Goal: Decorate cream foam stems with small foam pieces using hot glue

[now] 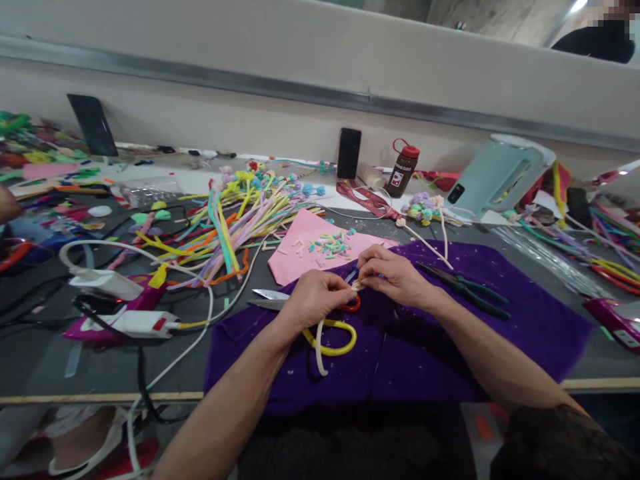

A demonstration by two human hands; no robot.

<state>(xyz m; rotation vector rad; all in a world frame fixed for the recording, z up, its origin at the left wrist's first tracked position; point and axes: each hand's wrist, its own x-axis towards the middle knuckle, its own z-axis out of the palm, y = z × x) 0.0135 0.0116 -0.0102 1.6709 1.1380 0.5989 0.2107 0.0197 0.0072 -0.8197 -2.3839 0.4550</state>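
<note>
Cluttering grey table [45,353]: pipe cleaners [235,220], purple cloth [525,320]

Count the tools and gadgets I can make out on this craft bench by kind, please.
Scissors: 1
Pliers: 1
Glue guns: 1
Phones propped against the wall: 1
Drink bottles: 1
Kettles: 1
Total: 6

Both hands, left and right, pinch a small white piece over the purple cloth.
</note>
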